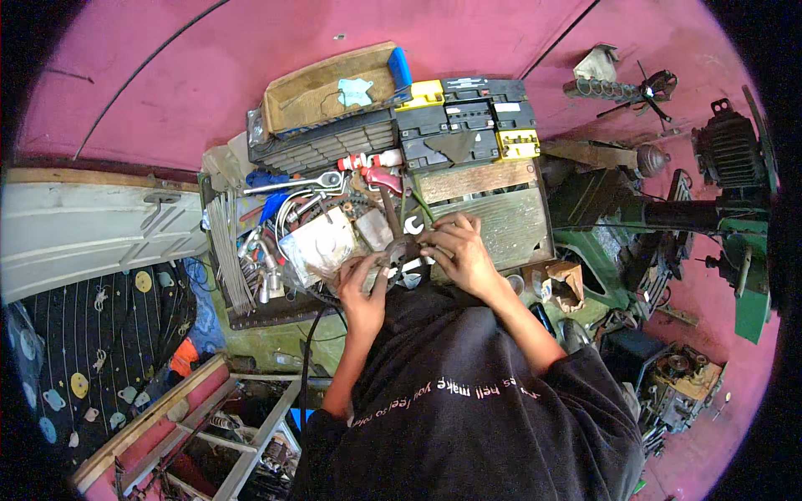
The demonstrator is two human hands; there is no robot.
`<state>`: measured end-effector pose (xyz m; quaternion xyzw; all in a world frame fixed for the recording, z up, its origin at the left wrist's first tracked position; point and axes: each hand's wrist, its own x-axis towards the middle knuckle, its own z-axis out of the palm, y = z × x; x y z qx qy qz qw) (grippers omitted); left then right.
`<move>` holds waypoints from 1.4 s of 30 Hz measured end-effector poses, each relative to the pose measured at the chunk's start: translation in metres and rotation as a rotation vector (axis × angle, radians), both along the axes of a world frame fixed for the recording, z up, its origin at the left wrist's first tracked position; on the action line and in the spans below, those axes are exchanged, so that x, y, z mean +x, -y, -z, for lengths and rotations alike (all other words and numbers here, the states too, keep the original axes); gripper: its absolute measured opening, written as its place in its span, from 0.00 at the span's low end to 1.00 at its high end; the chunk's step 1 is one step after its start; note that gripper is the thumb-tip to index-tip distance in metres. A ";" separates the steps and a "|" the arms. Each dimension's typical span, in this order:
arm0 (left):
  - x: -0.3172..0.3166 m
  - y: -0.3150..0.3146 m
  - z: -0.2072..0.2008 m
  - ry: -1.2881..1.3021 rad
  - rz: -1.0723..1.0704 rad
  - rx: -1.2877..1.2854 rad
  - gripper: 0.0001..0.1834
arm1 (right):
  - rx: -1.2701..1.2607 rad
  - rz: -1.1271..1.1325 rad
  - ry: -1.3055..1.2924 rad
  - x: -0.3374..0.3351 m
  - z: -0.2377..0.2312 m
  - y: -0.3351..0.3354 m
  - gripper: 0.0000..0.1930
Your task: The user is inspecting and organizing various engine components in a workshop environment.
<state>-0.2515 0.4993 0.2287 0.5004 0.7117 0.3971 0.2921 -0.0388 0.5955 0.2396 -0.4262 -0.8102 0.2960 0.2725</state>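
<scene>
Close in front of my body, a dark round metal part (401, 250) is between my two hands; its exact kind is hard to make out. My left hand (361, 286) pinches its near left side with bent fingers. On its right side, the fingers of my right hand (461, 253) close on its edge. Just beyond lies an open-ended wrench (413, 224), next to the green handle (421, 203) of a tool. A white, stained block or box (319, 243) sits left of the part, among loose tools.
A ratchet (331, 179), several sockets and thin rods crowd the bench's left side. Batteries (449, 121) and an open cardboard box (330, 83) stand at the back. A slatted wooden board (493, 219) lies to the right, near a green machine (739, 275). A ladder (263, 434) is at lower left.
</scene>
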 end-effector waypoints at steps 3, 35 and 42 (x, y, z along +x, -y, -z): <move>0.014 -0.012 -0.017 0.000 0.001 -0.004 0.16 | 0.000 0.038 -0.034 0.018 -0.018 0.001 0.14; 0.350 -0.296 -0.103 -0.089 0.723 0.469 0.12 | 0.362 0.962 -0.198 0.318 -0.069 -0.111 0.12; 0.383 -0.332 -0.097 -0.080 0.719 0.435 0.13 | 0.368 0.992 -0.243 0.345 -0.056 -0.143 0.14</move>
